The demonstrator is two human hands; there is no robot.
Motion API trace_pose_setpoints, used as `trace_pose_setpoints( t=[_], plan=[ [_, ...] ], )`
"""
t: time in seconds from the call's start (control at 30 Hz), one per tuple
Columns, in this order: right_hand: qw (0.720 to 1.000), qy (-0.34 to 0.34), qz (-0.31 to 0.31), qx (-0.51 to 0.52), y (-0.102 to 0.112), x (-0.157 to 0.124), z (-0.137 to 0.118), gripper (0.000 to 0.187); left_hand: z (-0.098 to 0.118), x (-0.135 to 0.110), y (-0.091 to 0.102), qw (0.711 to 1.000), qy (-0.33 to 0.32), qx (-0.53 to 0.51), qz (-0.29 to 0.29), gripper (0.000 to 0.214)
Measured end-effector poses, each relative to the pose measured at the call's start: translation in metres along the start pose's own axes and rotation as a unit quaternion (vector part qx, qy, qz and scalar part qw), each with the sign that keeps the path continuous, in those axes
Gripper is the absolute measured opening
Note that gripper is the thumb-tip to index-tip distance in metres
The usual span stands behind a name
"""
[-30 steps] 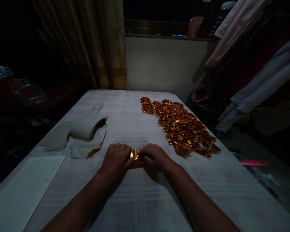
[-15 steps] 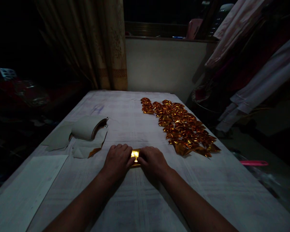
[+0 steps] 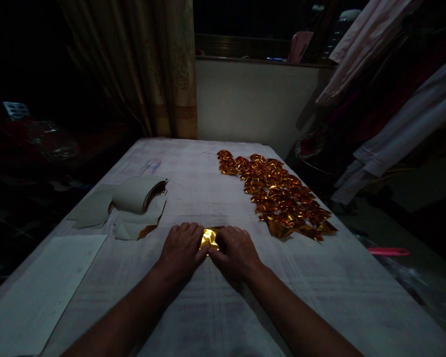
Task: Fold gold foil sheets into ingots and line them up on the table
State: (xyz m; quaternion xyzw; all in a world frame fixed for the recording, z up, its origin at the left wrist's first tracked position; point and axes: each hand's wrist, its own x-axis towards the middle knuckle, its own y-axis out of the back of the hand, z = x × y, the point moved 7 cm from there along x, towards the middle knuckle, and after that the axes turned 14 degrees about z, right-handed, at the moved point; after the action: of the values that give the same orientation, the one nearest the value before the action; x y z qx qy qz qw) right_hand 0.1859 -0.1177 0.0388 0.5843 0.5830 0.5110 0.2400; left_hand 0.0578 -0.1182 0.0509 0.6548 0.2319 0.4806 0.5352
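A small sheet of shiny gold foil paper (image 3: 209, 239), folded into a narrow piece, lies between my hands near the middle of the table. My left hand (image 3: 183, 243) grips its left end with curled fingers, the thumb pointing inward. At the other end my right hand (image 3: 237, 248) is closed on the same paper, its thumb close to the left one. Both hands hide the paper's ends. Beyond and to the right lie many folded gold foil paper pieces (image 3: 278, 193), shaped like ingots and set close together in rows.
A curled stack of pale paper sheets (image 3: 134, 193) with gold undersides lies on the left. A large white sheet (image 3: 40, 287) covers the near left of the cloth-covered table (image 3: 193, 178). Clothes (image 3: 405, 114) hang at right, a curtain (image 3: 163, 74) behind. A pink handle (image 3: 388, 252) sits beyond the right edge.
The gold paper's bright face shows more between my hands, and its creases look different. My thumbs have come closer together at its near edge. The camera view has shifted slightly.
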Motion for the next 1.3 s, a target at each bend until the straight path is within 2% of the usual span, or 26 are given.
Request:
trace_pose_setpoints(
  t=[0.2, 0.37, 0.53, 0.6, 0.73, 0.83, 0.93, 1.03, 1.3],
  plan=[
    [0.999, -0.031, -0.024, 0.001, 0.005, -0.007, 0.014, 0.018, 0.0, 0.0, -0.001, 1.0, -0.004, -0.002, 0.004, 0.024],
    [0.998, -0.05, -0.012, 0.031, 0.014, -0.015, 0.029, 0.012, 0.0, 0.001, -0.002, 1.0, -0.001, 0.004, -0.011, 0.027],
    [0.998, -0.054, -0.003, 0.042, 0.016, -0.015, 0.032, 0.009, 0.0, 0.002, -0.001, 1.0, 0.004, 0.006, -0.017, 0.03],
    [0.998, -0.051, 0.005, 0.034, 0.016, -0.015, 0.031, 0.016, 0.002, 0.002, 0.0, 1.0, 0.006, 0.01, -0.018, 0.032],
    [0.999, 0.019, 0.032, 0.007, 0.011, -0.017, 0.016, 0.055, 0.005, 0.002, 0.002, 1.0, 0.006, 0.018, -0.014, 0.035],
    [0.996, 0.088, -0.026, -0.005, -0.004, -0.025, 0.002, 0.063, 0.006, 0.001, 0.002, 1.0, 0.006, 0.014, -0.006, 0.036],
    [0.989, 0.121, -0.087, -0.006, -0.013, -0.034, -0.002, 0.065, 0.006, 0.001, 0.003, 1.0, 0.007, 0.008, 0.006, 0.034],
    [0.985, 0.134, -0.108, -0.007, -0.011, -0.04, 0.0, 0.07, 0.006, 0.0, 0.004, 1.0, 0.013, 0.0, 0.009, 0.033],
    [0.982, 0.131, -0.138, 0.001, 0.0, -0.05, 0.007, 0.068, -0.001, -0.005, 0.007, 0.999, 0.027, -0.04, -0.007, 0.038]
  ],
)
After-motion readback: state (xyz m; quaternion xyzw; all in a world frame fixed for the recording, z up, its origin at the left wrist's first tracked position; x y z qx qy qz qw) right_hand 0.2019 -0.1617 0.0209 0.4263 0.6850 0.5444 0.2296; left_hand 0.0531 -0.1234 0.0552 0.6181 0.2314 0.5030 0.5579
